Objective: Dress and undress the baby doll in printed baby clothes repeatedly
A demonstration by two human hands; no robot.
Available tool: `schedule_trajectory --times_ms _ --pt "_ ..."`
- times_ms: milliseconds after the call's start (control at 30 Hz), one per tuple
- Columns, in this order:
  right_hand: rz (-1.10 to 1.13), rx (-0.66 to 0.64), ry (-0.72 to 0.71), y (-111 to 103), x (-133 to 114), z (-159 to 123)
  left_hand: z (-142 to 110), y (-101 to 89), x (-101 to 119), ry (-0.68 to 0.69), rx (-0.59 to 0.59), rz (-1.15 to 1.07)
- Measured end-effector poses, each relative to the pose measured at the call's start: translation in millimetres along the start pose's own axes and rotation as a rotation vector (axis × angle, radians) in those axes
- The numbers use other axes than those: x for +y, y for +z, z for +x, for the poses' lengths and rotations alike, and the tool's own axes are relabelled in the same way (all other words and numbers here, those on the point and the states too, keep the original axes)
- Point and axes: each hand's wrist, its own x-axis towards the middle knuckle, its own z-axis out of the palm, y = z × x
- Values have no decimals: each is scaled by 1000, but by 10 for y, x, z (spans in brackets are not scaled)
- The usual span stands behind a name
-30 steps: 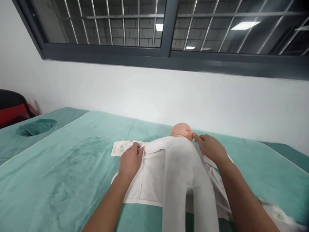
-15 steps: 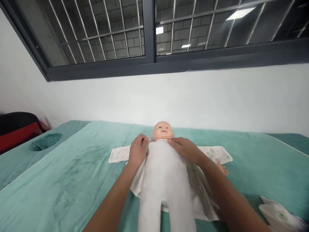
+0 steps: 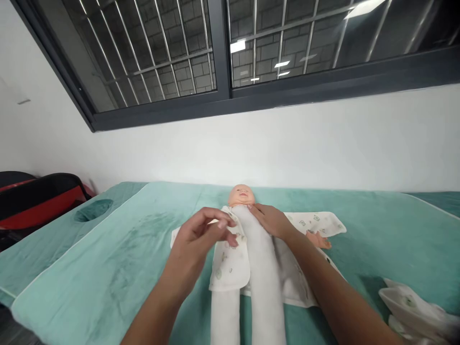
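A baby doll (image 3: 264, 268) with a white cloth body and a bald plastic head (image 3: 241, 195) lies on its back, head toward the wall. Under it a white printed baby shirt (image 3: 309, 221) is spread out, one sleeve toward the right. The shirt's left front panel (image 3: 230, 268) lies folded over the doll's chest and hip. Just above that panel hovers my left hand (image 3: 201, 239), fingers curved and apart, holding nothing. My right hand (image 3: 271, 219) rests flat on the doll's upper chest by the neck. One doll hand (image 3: 318, 239) shows beyond my right forearm.
A teal cover (image 3: 118, 268) spreads over the bed, with a round hole (image 3: 94, 211) at its left. A crumpled white printed cloth (image 3: 417, 306) lies at the lower right. Red and black chairs (image 3: 43, 201) stand at the left. Behind are a white wall and a barred window (image 3: 223, 48).
The shirt's left panel has come over the doll's front. My left hand has let go and moved back toward me. My right hand stays near the neck, and the view has shifted slightly.
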Motion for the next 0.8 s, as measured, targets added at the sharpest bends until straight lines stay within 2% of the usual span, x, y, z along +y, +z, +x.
schedule_trajectory --times_ms 100,233,333,433,533,600,700,800 --pt "-72 33 49 -34 6 -67 -31 -27 -228 -36 156 107" --pt "-156 84 125 -128 200 -252 127 72 -717 -96 113 431" --pt "-134 153 177 -256 485 -471 337 252 -891 -22 74 608" --pt "-110 199 197 -401 756 -670 520 467 -845 77 1 730" --pt "-87 162 169 -480 894 -753 610 652 -707 170 -191 760" --pt "-63 137 165 -480 912 -742 638 740 -624 169 -297 736" --pt "25 174 172 -446 891 -685 690 868 -561 173 -368 749" --pt "196 232 142 -440 883 -651 771 1084 -594 336 -478 955"
